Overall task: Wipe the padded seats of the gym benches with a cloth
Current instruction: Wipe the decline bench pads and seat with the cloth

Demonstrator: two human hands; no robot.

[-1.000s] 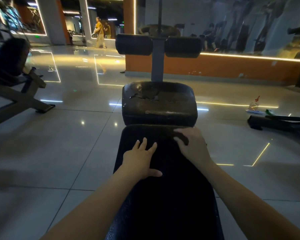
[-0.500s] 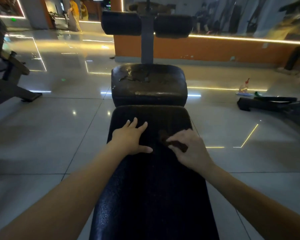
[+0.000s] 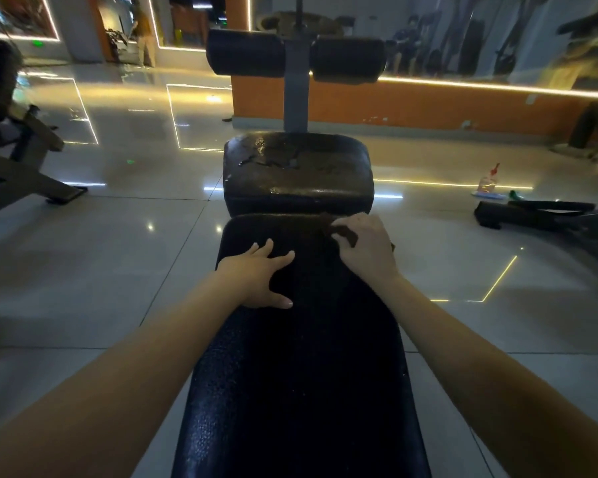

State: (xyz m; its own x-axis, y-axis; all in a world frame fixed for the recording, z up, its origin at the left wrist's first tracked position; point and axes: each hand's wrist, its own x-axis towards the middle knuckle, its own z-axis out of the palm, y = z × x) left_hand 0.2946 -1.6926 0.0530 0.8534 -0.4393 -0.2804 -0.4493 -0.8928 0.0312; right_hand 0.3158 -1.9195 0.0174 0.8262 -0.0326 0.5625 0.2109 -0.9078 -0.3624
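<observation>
**Your right hand held the dark cloth at the far end of the long pad**

You were looking down the length of a black gym bench, both bare forearms reaching out over it. Your right hand lay at the far right corner of the long pad, its fingers curled over the dark cloth and gripping it against the padding. Only a small brown fold of the cloth showed from under your fingers. Your left hand held nothing. It rested flat on the left side of the same pad, fingers spread and thumb stretched toward the middle, a little nearer to you than the right hand.

Just beyond the long pad sat the shorter seat pad, its top worn, cracked and shiny. Behind it a grey post rose to two black foam rollers, one on each side.

The bench stood on a glossy tiled floor that reflected strips of light. A spray bottle stood on the floor well to the right, near a low dark piece of equipment. A second bench stood at the left edge. An orange wall ran behind the rollers, and a person stood far off at the upper left.
</observation>
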